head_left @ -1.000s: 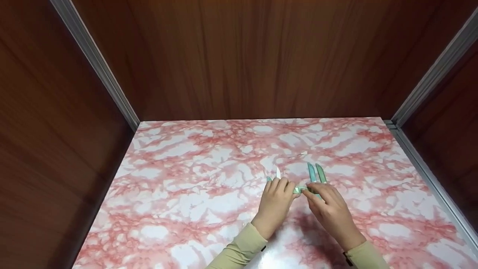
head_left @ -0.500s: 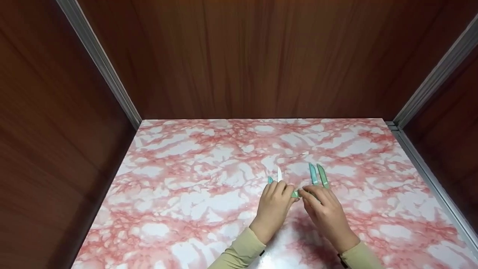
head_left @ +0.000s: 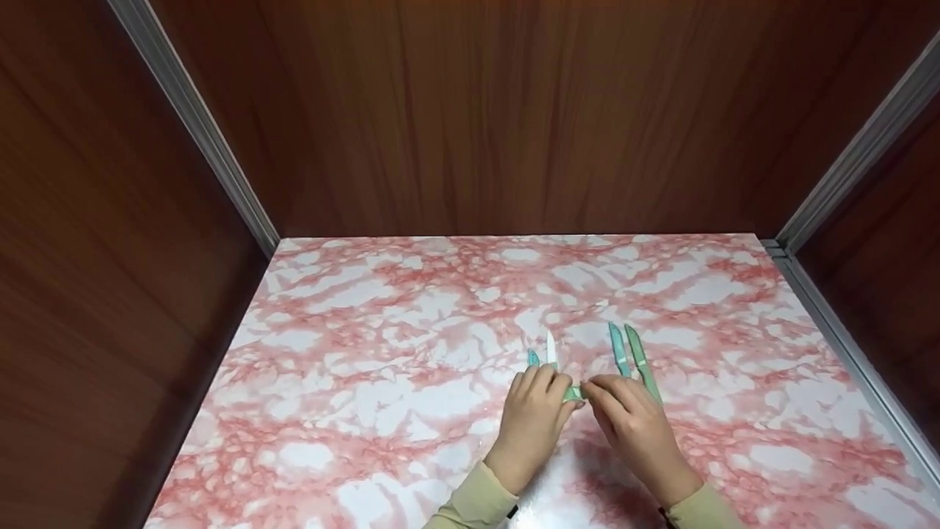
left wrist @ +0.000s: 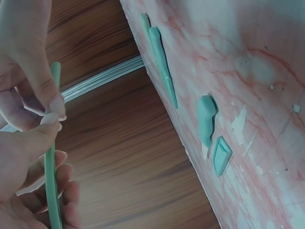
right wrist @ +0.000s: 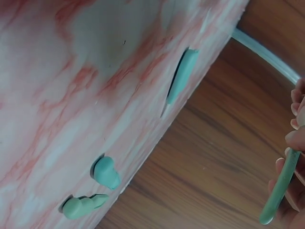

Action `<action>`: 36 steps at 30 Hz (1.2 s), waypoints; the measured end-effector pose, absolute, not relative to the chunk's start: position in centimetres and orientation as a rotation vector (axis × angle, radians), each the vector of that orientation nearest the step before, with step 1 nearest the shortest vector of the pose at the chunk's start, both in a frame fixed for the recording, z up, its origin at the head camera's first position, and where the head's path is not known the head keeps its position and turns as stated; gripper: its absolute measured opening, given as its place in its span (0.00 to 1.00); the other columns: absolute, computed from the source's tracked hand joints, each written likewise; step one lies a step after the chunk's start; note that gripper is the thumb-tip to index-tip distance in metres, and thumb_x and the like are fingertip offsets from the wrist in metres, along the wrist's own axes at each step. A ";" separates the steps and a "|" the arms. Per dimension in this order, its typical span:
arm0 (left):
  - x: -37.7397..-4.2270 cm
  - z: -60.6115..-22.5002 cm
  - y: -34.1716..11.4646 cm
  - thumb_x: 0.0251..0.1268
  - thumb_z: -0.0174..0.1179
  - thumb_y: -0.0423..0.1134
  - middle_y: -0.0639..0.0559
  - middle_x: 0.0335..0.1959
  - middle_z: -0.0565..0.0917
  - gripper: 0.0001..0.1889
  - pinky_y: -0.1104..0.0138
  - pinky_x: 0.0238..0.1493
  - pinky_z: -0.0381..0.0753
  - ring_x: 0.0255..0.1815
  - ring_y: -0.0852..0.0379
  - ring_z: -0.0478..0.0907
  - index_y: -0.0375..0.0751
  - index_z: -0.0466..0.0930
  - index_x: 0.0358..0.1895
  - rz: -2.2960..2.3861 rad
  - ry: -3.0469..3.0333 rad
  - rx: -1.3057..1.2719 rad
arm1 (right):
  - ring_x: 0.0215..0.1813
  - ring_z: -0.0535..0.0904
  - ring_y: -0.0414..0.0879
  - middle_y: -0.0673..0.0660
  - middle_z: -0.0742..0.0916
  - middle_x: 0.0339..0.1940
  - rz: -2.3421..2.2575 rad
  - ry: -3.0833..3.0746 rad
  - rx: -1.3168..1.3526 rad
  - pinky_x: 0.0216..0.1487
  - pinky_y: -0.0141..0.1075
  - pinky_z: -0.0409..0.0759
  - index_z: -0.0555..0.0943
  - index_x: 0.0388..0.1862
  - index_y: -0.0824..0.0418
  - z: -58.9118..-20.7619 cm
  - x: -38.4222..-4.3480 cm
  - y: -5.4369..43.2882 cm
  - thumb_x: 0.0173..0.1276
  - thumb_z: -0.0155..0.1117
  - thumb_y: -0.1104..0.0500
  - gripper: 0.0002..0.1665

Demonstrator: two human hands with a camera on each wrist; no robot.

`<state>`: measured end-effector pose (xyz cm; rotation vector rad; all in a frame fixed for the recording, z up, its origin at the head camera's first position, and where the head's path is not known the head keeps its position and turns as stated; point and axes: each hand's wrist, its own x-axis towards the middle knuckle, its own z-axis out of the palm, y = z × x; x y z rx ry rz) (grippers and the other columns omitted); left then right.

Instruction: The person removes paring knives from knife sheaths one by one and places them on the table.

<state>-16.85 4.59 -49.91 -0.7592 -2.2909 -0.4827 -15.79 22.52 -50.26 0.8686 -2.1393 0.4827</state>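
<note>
Between them, my left hand (head_left: 534, 411) and right hand (head_left: 637, 422) hold a green paring knife (left wrist: 51, 176) level above the table. The left fingers curl round its sheath end. My right fingertips pinch it where both hands meet, and its rounded handle (right wrist: 279, 191) sticks out past them in the right wrist view. No blade shows on it; fingers and sheath cover that part. Beyond the left hand lie a teal knife (left wrist: 206, 117) with a bare white blade (head_left: 551, 347) and a loose teal sheath (left wrist: 222, 156).
Beyond the right hand, a sheathed teal knife (head_left: 619, 349) and a sheathed green knife (head_left: 642, 364) lie side by side. The red-and-white marbled table (head_left: 352, 441) is walled by brown wood panels (head_left: 470, 117) with metal corner strips (head_left: 198, 125).
Both hands have drawn slightly nearer the body, the right also leftward, close against the left. Less green shows between them, and more of the two sheathed knives is uncovered.
</note>
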 end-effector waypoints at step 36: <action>-15.0 -50.0 2.9 0.58 0.65 0.43 0.55 0.41 0.75 0.11 0.72 0.42 0.71 0.38 0.60 0.70 0.42 0.83 0.42 -0.798 -2.314 -0.764 | 0.43 0.78 0.50 0.55 0.83 0.43 0.502 -2.148 0.882 0.45 0.38 0.76 0.84 0.44 0.64 -49.9 -14.8 20.8 0.72 0.52 0.60 0.14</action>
